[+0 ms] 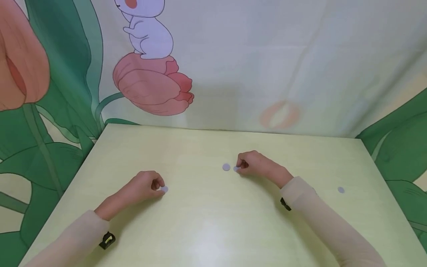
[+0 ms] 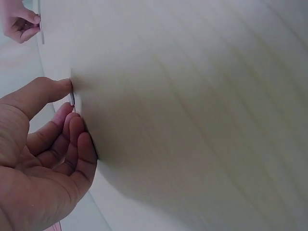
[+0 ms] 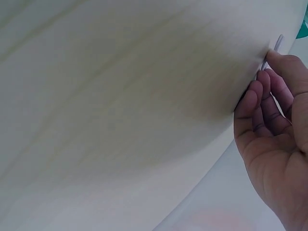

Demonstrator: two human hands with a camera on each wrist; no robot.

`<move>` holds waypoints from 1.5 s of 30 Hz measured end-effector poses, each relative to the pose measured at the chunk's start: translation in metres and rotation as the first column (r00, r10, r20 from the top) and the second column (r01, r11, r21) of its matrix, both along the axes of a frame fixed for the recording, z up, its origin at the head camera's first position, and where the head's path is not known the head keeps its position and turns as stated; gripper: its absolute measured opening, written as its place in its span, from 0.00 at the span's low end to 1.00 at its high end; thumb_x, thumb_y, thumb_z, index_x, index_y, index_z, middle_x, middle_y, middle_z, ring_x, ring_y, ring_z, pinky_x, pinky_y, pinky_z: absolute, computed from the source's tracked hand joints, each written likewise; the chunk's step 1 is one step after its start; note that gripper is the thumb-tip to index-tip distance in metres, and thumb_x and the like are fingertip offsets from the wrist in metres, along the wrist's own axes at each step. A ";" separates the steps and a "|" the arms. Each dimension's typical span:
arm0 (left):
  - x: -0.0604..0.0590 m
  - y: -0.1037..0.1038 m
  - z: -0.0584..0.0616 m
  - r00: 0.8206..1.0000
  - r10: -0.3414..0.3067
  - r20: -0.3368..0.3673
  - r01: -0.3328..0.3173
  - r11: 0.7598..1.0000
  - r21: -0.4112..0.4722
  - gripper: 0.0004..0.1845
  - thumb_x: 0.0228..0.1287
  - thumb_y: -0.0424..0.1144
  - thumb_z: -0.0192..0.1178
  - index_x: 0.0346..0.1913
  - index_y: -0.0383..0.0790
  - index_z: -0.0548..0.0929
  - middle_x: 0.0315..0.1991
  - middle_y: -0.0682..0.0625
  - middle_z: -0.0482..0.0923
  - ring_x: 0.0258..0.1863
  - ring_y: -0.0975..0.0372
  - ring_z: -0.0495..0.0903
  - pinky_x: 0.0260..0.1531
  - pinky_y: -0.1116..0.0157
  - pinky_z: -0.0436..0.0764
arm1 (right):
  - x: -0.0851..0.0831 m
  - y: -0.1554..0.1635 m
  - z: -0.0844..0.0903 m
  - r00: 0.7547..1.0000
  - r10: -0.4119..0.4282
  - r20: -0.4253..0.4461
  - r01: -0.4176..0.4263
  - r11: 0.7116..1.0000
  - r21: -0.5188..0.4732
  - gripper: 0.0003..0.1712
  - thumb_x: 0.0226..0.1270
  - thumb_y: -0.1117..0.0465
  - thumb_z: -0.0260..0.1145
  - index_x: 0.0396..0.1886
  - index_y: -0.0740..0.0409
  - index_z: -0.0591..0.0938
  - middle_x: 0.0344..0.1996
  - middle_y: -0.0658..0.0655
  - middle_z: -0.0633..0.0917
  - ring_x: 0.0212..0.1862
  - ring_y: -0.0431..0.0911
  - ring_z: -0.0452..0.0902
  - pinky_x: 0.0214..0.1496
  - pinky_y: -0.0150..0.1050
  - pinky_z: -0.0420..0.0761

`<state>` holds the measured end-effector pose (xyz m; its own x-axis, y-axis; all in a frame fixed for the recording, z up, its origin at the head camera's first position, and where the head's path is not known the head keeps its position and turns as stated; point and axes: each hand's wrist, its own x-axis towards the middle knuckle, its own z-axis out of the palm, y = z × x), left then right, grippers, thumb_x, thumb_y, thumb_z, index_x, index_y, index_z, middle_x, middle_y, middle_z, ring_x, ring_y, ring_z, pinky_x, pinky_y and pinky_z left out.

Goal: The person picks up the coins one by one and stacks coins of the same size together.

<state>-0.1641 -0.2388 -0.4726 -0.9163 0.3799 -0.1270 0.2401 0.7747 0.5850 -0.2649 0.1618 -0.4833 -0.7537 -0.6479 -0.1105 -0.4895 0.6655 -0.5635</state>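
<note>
My left hand [image 1: 143,187] is low over the left half of the table, thumb and fingers at opposite edges of a small, flat, pale lilac disc [image 1: 165,189]. In the left wrist view, this disc [image 2: 72,97] shows edge-on, pinched between thumb and fingertips at the tabletop. Right of centre, my right hand [image 1: 258,165] pinches a similar disc [image 1: 236,169], partly hidden by the fingers. The right wrist view shows that disc [image 3: 263,65] as a thin edge between thumb and fingers. Just left of these fingers, a loose disc [image 1: 226,167] lies flat.
Another pale disc [image 1: 341,190] lies near the right side of the light yellow table [image 1: 207,222], beyond the right forearm. A curtain [image 1: 227,74] printed with tulips and a white animal hangs behind the far edge. Dark straps with small clips [image 1: 107,240] sit under both sleeves.
</note>
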 end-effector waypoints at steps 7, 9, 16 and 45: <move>0.001 0.007 -0.002 1.000 0.013 0.013 -0.013 1.000 -0.004 0.07 0.57 0.32 0.72 0.34 0.35 0.83 0.28 0.50 0.77 0.30 0.61 0.72 0.33 0.65 0.75 | 0.001 0.001 0.000 1.000 0.004 -0.002 -0.004 1.000 0.005 0.04 0.68 0.61 0.71 0.38 0.56 0.84 0.31 0.48 0.83 0.34 0.39 0.75 0.41 0.33 0.78; 0.001 0.009 -0.002 1.000 0.012 0.011 -0.012 1.000 -0.006 0.07 0.56 0.32 0.72 0.34 0.35 0.83 0.28 0.51 0.76 0.30 0.61 0.73 0.33 0.65 0.75 | 0.001 0.001 0.000 1.000 -0.013 0.007 0.013 1.000 0.004 0.04 0.68 0.61 0.71 0.38 0.56 0.84 0.31 0.48 0.83 0.35 0.39 0.75 0.41 0.33 0.78; -0.002 0.019 -0.002 0.999 -0.030 -0.040 0.029 0.999 -0.033 0.08 0.56 0.32 0.72 0.34 0.37 0.82 0.28 0.52 0.75 0.30 0.62 0.72 0.33 0.66 0.76 | -0.001 0.002 0.003 0.999 -0.038 0.020 0.038 0.999 0.028 0.07 0.68 0.59 0.71 0.40 0.58 0.85 0.31 0.48 0.83 0.35 0.40 0.75 0.41 0.33 0.78; -0.020 0.068 0.025 0.992 -0.060 -0.110 0.070 0.994 0.084 0.09 0.50 0.31 0.72 0.35 0.38 0.83 0.30 0.51 0.78 0.32 0.60 0.75 0.34 0.66 0.76 | 0.001 -0.001 0.007 0.997 -0.057 0.043 0.055 0.997 0.046 0.07 0.68 0.61 0.71 0.41 0.59 0.85 0.33 0.50 0.84 0.37 0.41 0.76 0.44 0.34 0.79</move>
